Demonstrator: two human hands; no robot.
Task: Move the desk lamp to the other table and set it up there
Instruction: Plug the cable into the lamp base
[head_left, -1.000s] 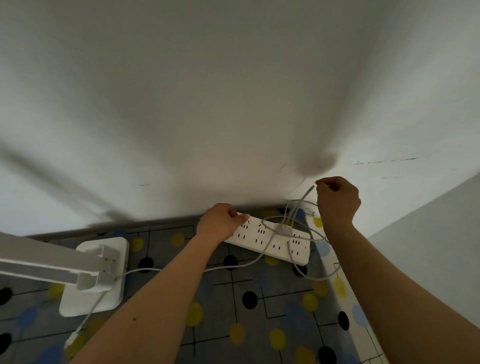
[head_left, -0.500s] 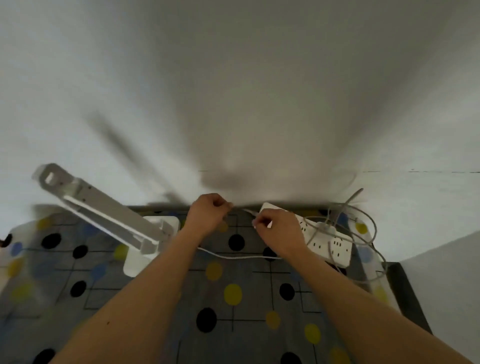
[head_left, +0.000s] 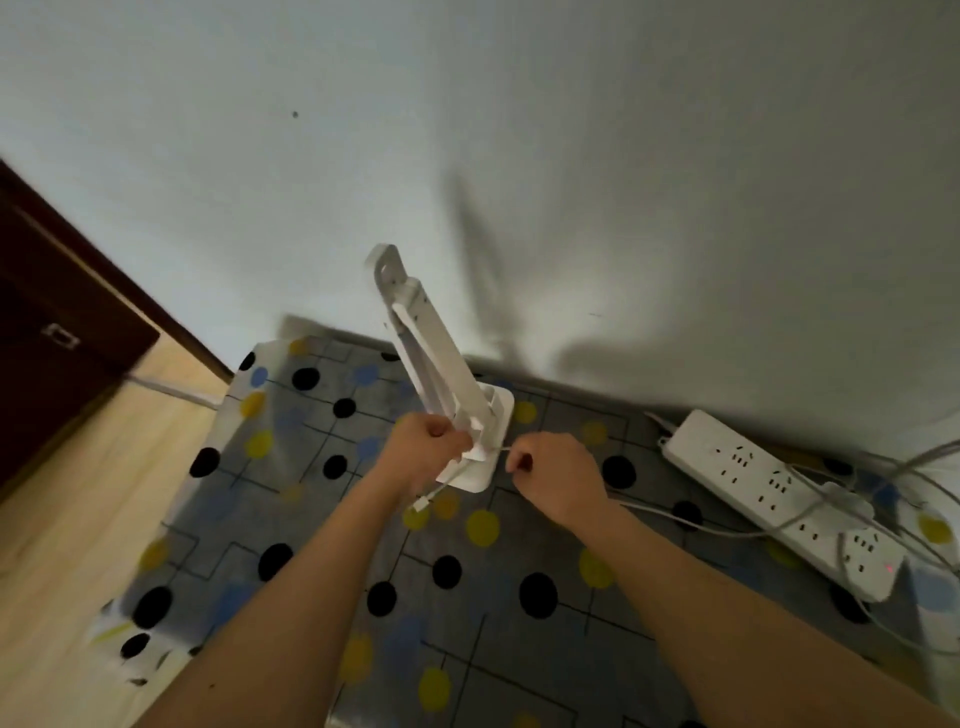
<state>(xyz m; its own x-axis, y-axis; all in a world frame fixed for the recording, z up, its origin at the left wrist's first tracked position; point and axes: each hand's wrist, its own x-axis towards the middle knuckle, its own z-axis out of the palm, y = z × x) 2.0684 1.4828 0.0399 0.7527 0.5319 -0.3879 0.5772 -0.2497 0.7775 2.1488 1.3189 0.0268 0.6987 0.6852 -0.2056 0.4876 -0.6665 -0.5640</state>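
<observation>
left hand (head_left: 431, 448), right hand (head_left: 558, 475) now at lamp (head_left: 418, 338)

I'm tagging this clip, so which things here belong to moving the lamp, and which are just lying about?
For the job: desk lamp, held by the left hand; its cable, pinched by the right hand; power strip, probably for plugging in.
Lying about: dotted tablecloth, dark cabinet, other cables.

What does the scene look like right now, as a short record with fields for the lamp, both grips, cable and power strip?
power strip: white, on the spotted cloth, red light lit
lamp: white, arm folded, base on the cloth
cable: white, trails right toward the power strip
left grip: holds the lamp arm near its base
right grip: pinches the cable beside the lamp base
</observation>
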